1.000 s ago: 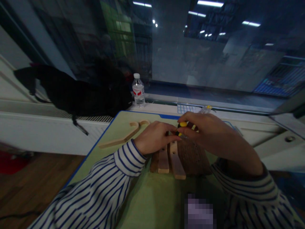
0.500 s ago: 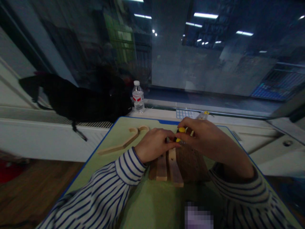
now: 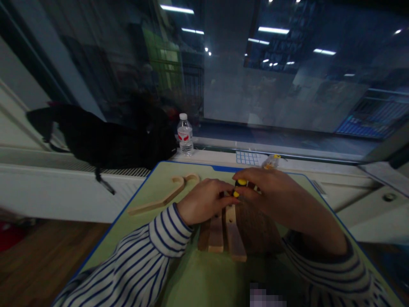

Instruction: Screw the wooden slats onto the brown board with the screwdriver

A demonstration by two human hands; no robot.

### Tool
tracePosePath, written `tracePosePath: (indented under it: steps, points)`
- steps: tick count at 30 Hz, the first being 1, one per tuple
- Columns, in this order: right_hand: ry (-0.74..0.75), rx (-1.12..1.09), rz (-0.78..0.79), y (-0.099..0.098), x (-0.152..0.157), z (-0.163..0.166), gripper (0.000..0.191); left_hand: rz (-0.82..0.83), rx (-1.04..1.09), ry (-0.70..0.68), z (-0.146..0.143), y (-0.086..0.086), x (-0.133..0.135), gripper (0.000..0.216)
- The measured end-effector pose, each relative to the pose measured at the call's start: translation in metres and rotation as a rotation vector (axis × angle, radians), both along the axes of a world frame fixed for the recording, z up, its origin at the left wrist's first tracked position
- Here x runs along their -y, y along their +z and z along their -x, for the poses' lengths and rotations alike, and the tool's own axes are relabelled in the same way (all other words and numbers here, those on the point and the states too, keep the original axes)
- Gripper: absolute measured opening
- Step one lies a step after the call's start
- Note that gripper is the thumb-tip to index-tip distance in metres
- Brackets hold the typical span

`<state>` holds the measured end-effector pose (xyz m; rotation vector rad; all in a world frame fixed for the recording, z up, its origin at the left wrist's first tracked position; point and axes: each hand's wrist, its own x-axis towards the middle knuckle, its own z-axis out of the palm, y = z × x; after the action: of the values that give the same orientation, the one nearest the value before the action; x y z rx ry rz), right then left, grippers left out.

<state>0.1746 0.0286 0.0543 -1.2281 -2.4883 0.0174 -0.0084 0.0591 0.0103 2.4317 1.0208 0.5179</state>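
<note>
My right hand (image 3: 271, 192) is closed around a short yellow-and-black screwdriver (image 3: 242, 182), gripping its handle from above. Its lower end sits by the fingertips of my left hand (image 3: 204, 200), which are pinched together; what they hold is too small and hidden to make out. Beneath both hands lies a dark brown wooden board (image 3: 257, 228). On it rest two pale wooden strips, a left strip (image 3: 216, 234) and a right strip (image 3: 237, 241), side by side with small holes in them. Their far ends are covered by my hands.
Left of my hands, a curved wooden piece (image 3: 169, 196) lies on the green, blue-edged table (image 3: 185, 281). Along the windowsill stand a water bottle (image 3: 185, 135), a black bag (image 3: 118, 140) and a small clear bag with yellow (image 3: 271, 162). A blurred patch covers something at the front edge.
The view has tilted up slightly, so everything sits a little lower. My right hand and the screwdriver have shifted and turned slightly; both hands keep their grip at the same spot.
</note>
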Motion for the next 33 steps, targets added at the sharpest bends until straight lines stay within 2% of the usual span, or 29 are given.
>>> tracePosePath:
  steps: [7, 14, 18, 24, 28, 33]
  points:
    - [-0.036, 0.034, -0.026, 0.001, 0.003, 0.002, 0.021, 0.012, 0.028, -0.072, 0.001, -0.002, -0.002, 0.022]
    - [-0.059, 0.063, 0.015, 0.003, 0.001, 0.002, 0.021, -0.109, -0.036, 0.117, -0.001, -0.001, 0.005, 0.026]
    - [-0.043, 0.047, -0.030, 0.000, -0.001, 0.002, 0.021, -0.117, -0.038, 0.149, -0.004, -0.002, 0.006, 0.029]
    - [0.022, -0.013, -0.056, -0.007, -0.003, -0.004, 0.033, -0.107, -0.032, 0.126, -0.004, -0.002, 0.002, 0.027]
    - [0.066, -0.012, -0.032, -0.007, -0.001, -0.006, 0.030, -0.100, -0.045, 0.101, -0.002, 0.000, 0.002, 0.026]
    - [0.020, 0.049, -0.073, -0.004, 0.002, -0.002, 0.026, -0.047, -0.027, 0.035, 0.000, 0.001, 0.002, 0.024]
